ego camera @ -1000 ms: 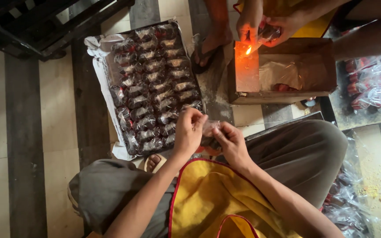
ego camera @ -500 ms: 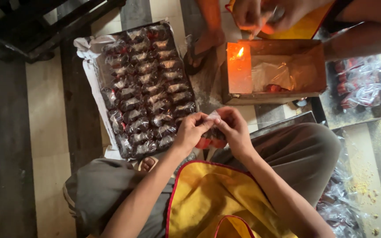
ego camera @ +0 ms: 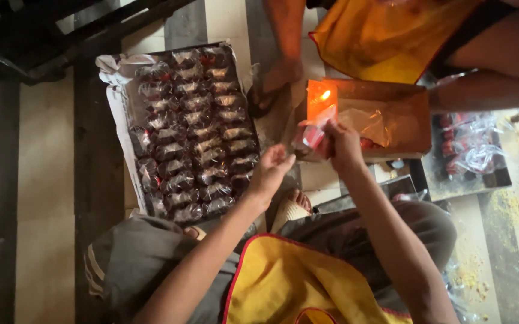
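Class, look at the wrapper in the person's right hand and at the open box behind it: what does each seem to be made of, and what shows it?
Wrapper in the right hand: probably thin clear plastic film, glossy; it crinkles and red shows through. Box: likely brown cardboard, matt, with flat folded walls lit by a small flame.

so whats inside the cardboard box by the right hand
Inside the cardboard box a small flame burns at its left end, beside crinkled clear plastic. The right hand and its clear packet cover the near left corner, so that part is hidden.
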